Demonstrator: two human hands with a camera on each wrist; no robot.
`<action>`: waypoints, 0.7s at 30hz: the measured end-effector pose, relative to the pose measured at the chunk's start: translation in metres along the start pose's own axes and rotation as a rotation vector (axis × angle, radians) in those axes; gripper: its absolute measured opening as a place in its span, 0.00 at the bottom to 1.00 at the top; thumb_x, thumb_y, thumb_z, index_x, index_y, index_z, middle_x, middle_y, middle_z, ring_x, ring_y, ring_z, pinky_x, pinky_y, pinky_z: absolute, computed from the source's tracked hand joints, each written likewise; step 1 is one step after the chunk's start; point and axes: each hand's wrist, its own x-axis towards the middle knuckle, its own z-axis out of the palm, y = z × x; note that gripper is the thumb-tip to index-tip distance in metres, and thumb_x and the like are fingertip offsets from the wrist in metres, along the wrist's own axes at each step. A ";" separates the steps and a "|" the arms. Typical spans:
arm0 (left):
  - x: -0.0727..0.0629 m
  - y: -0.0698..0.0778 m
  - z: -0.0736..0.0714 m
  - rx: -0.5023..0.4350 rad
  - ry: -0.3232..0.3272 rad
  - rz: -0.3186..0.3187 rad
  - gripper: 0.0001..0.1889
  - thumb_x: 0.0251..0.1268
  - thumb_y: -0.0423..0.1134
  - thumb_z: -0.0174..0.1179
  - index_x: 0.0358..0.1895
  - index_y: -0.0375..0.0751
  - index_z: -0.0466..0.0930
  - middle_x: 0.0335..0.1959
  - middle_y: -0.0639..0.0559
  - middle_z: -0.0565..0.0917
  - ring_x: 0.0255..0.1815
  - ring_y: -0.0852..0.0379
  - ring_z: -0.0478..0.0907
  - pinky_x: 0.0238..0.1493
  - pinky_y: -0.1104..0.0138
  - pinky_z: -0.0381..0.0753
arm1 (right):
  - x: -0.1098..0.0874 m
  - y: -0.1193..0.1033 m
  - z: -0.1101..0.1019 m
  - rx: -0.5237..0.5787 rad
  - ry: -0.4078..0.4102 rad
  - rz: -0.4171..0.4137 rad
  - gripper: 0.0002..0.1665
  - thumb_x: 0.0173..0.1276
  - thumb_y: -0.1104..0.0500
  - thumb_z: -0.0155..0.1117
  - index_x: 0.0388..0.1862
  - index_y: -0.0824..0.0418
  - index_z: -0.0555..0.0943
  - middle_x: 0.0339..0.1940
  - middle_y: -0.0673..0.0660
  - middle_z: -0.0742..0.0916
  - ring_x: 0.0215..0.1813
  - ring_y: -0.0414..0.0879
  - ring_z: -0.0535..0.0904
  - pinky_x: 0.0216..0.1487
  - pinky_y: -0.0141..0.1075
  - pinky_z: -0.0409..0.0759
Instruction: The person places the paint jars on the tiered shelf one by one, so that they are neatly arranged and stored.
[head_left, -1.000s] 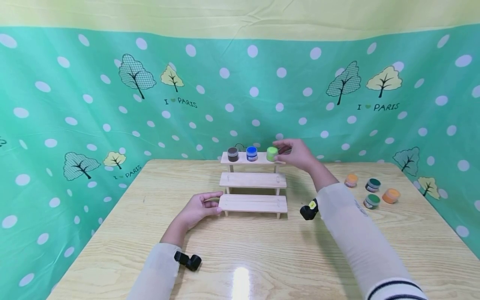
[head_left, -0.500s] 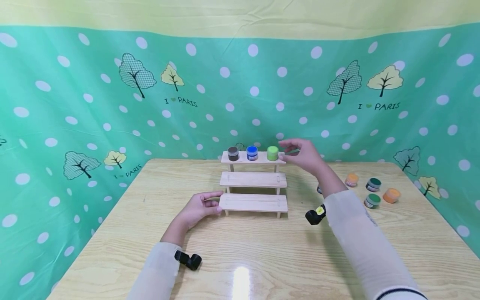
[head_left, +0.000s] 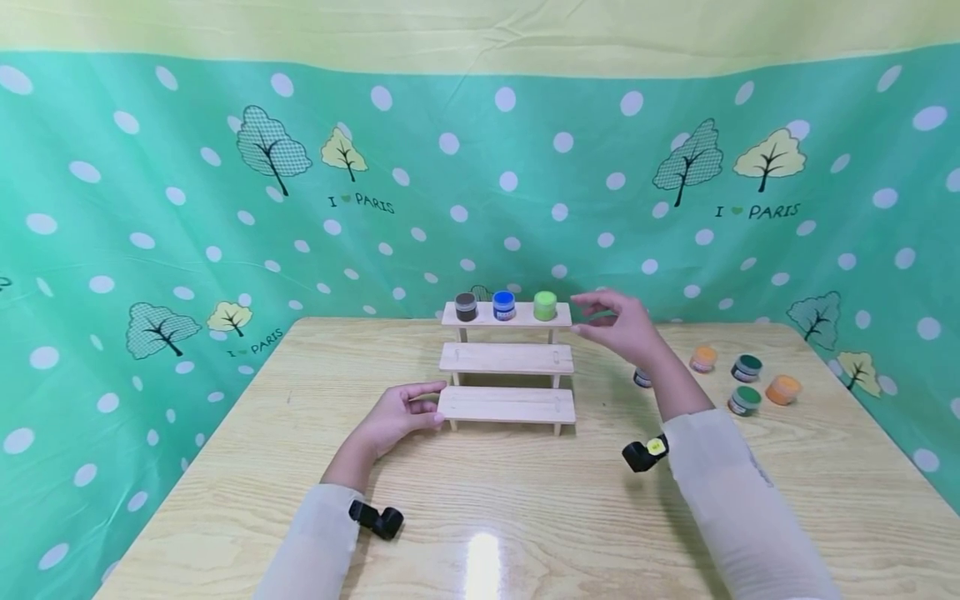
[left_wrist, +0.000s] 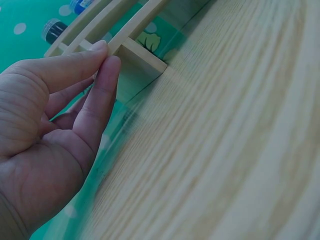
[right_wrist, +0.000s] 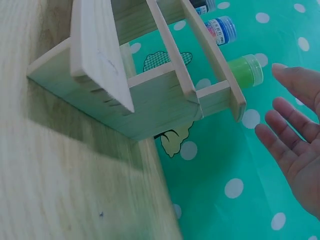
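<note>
A small three-tier wooden step shelf (head_left: 506, 404) stands on the table. On its top tier, left to right, sit a black paint jar (head_left: 466, 307), a blue paint jar (head_left: 504, 306) and a light green paint jar (head_left: 545, 306), all upright. My left hand (head_left: 399, 421) pinches the left end of the lowest tier between thumb and index finger, as the left wrist view shows at the board's corner (left_wrist: 116, 46). Just right of the light green jar, my right hand (head_left: 618, 323) is apart from it, fingers extended and holding nothing.
On the table's right side stand two orange jars, one orange jar (head_left: 703, 360) farther back, and two dark green jars, one green jar (head_left: 745, 402) nearer. Another jar (head_left: 642, 377) is partly hidden by the right wrist. A green polka-dot cloth (head_left: 480, 167) hangs behind the table (head_left: 480, 492).
My right hand has let go of the light green jar and moved away to the right. The jar stays on the top tier. My left hand has kept its place.
</note>
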 end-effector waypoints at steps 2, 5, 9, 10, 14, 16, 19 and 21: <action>0.000 0.000 0.000 0.000 -0.003 0.006 0.34 0.57 0.26 0.68 0.68 0.30 0.67 0.42 0.43 0.83 0.41 0.56 0.82 0.44 0.65 0.85 | -0.005 0.000 -0.001 -0.002 0.009 0.012 0.29 0.63 0.56 0.72 0.62 0.60 0.78 0.57 0.60 0.79 0.58 0.55 0.76 0.57 0.40 0.80; 0.000 0.000 -0.001 0.002 -0.006 0.006 0.34 0.57 0.26 0.68 0.68 0.29 0.67 0.42 0.43 0.83 0.41 0.56 0.82 0.44 0.66 0.85 | -0.012 0.002 -0.002 -0.009 0.026 0.026 0.28 0.63 0.55 0.72 0.62 0.58 0.79 0.55 0.60 0.79 0.57 0.55 0.77 0.56 0.39 0.81; 0.001 -0.001 -0.001 0.001 -0.009 0.002 0.34 0.57 0.26 0.68 0.68 0.29 0.67 0.43 0.43 0.83 0.41 0.56 0.82 0.45 0.66 0.85 | -0.020 0.005 -0.005 -0.036 0.039 0.011 0.28 0.63 0.56 0.72 0.62 0.59 0.79 0.56 0.59 0.79 0.57 0.56 0.76 0.55 0.39 0.81; 0.001 -0.001 -0.001 0.000 -0.009 0.002 0.34 0.57 0.26 0.68 0.68 0.29 0.67 0.43 0.43 0.83 0.41 0.56 0.82 0.45 0.66 0.85 | -0.022 0.006 -0.006 -0.047 0.039 -0.001 0.28 0.63 0.56 0.72 0.62 0.59 0.79 0.57 0.59 0.79 0.57 0.56 0.76 0.55 0.39 0.81; 0.001 -0.002 -0.002 -0.008 -0.012 0.006 0.33 0.58 0.26 0.67 0.68 0.28 0.66 0.43 0.42 0.83 0.41 0.56 0.82 0.45 0.66 0.85 | -0.028 0.012 -0.009 -0.075 0.028 -0.051 0.30 0.63 0.59 0.72 0.64 0.60 0.76 0.59 0.59 0.78 0.57 0.57 0.75 0.57 0.46 0.79; 0.000 -0.003 -0.002 -0.013 -0.014 0.007 0.33 0.58 0.26 0.67 0.68 0.28 0.66 0.43 0.42 0.83 0.42 0.56 0.82 0.45 0.66 0.85 | -0.031 0.015 -0.012 -0.086 0.025 -0.062 0.33 0.62 0.59 0.72 0.66 0.59 0.75 0.60 0.59 0.78 0.58 0.58 0.74 0.59 0.50 0.78; 0.001 -0.002 -0.002 -0.019 -0.018 0.010 0.33 0.58 0.25 0.67 0.68 0.27 0.66 0.43 0.43 0.83 0.41 0.56 0.81 0.45 0.65 0.85 | -0.036 0.019 -0.018 -0.109 0.024 -0.057 0.36 0.62 0.58 0.73 0.69 0.58 0.72 0.61 0.59 0.77 0.58 0.58 0.73 0.60 0.51 0.76; 0.001 -0.002 -0.002 -0.022 -0.019 0.012 0.33 0.58 0.25 0.67 0.68 0.27 0.66 0.42 0.43 0.83 0.41 0.56 0.81 0.45 0.65 0.85 | -0.040 0.021 -0.022 -0.116 0.019 -0.047 0.37 0.63 0.56 0.72 0.70 0.56 0.71 0.62 0.59 0.76 0.59 0.57 0.73 0.61 0.52 0.75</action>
